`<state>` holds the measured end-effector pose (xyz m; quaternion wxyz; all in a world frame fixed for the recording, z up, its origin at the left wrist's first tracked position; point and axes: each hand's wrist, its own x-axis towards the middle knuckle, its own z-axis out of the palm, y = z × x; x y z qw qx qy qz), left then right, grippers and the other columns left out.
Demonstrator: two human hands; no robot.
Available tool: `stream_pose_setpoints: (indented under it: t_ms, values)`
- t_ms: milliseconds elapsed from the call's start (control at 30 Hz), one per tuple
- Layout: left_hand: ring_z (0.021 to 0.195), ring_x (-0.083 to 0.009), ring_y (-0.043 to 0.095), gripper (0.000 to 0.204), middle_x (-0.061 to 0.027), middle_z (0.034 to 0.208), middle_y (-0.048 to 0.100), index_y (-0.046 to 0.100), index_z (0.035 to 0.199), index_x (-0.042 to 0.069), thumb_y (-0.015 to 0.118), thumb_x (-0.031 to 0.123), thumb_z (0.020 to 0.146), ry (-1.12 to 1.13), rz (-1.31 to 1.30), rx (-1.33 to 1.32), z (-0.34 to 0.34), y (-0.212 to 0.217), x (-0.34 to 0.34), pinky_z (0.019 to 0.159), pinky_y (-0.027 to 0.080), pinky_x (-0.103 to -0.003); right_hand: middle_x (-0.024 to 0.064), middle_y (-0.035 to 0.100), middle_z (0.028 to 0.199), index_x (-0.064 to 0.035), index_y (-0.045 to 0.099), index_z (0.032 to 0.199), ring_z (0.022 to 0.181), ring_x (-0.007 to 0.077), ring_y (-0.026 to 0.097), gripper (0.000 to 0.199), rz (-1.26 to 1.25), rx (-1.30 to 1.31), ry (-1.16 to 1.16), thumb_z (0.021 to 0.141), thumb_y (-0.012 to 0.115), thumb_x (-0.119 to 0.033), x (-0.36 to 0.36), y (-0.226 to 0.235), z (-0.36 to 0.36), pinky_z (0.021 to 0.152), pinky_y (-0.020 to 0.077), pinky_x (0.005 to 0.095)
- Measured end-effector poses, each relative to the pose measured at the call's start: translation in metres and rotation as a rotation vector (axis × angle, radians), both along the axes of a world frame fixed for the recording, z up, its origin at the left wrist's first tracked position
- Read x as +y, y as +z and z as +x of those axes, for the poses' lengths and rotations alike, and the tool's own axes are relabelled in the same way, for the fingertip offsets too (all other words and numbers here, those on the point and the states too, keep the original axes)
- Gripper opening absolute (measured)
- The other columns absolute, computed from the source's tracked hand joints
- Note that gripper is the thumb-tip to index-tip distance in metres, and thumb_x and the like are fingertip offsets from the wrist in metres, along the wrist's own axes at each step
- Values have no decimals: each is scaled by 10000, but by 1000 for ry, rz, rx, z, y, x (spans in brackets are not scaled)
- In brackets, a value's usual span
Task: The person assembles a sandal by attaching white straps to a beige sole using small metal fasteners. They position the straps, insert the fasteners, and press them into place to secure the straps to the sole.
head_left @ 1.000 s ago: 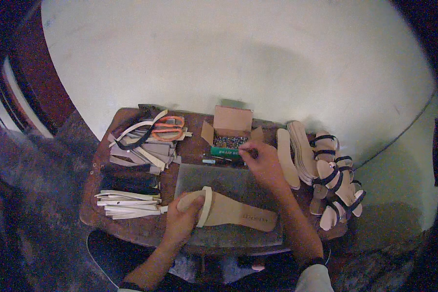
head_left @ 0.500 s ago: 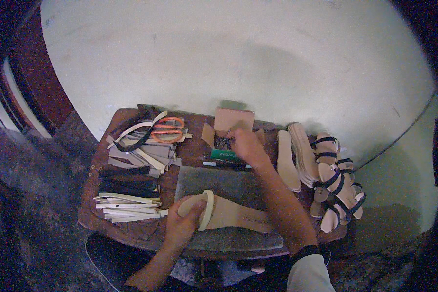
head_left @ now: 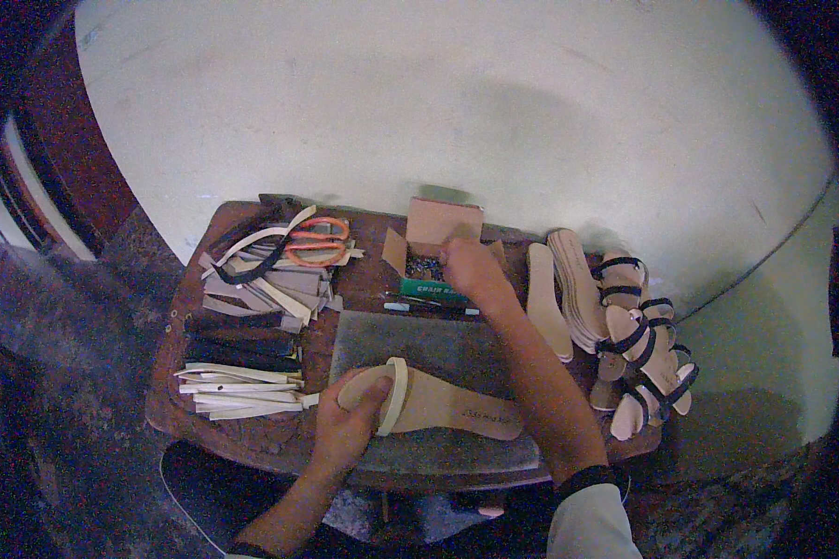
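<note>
Small tabletop (head_left: 252, 438) by pale wall: left hand (head_left: 350, 424) fingers grip sandal sole (head_left: 447, 405); keep it pinned. Right hand (head_left: 471, 270) fingers pinch in cardboard box (head_left: 438, 238) at far edge.

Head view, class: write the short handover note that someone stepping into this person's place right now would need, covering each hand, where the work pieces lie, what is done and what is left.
Left hand: presses the toe end of the tan sandal sole with a pale strap loop onto the grey work mat.
Right hand: reaching into the small open cardboard box at the back of the brown table; whether the fingers hold anything cannot be told.
Nearby: pale cut straps at left, orange-handled scissors behind them, plain soles and black-strapped sandals at right.
Done: one strap on this sole.
Left: no other straps show on it.
</note>
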<state>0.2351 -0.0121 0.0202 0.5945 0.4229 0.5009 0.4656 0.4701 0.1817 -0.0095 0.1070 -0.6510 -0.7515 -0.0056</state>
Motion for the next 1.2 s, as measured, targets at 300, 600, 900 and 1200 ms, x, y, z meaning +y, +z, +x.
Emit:
stream_pose_setpoints:
  t_ms: [300,600,900,1200]
  values:
    - [828,-117,616,232,-51,927,664,624,1015,19,641,211,887,-31,36,5,0,-8,1,731,495,-253,219,650,834,-43,680,835,809,388,638,176,-15,-3,-11,681,601,-74,5,-6,3,764,514,462]
    - [787,-108,616,207,-44,890,666,628,1010,19,630,188,891,-55,30,3,-1,-8,3,695,499,-252,214,652,826,-56,695,868,805,384,640,181,31,101,-28,748,629,-175,-5,5,-3,737,520,473]
    - [810,-112,620,221,-52,911,669,627,1022,8,629,187,891,-69,54,-12,0,-14,4,710,499,-254,166,673,869,-87,711,870,816,353,650,213,36,110,-286,762,672,-267,-2,2,-29,719,529,449]
    - [771,-101,608,252,-35,899,659,626,1024,18,649,225,882,-65,42,9,-1,-6,2,668,502,-246,170,671,856,-110,714,834,820,351,648,132,79,72,-188,742,675,-196,-3,18,-43,739,528,452]
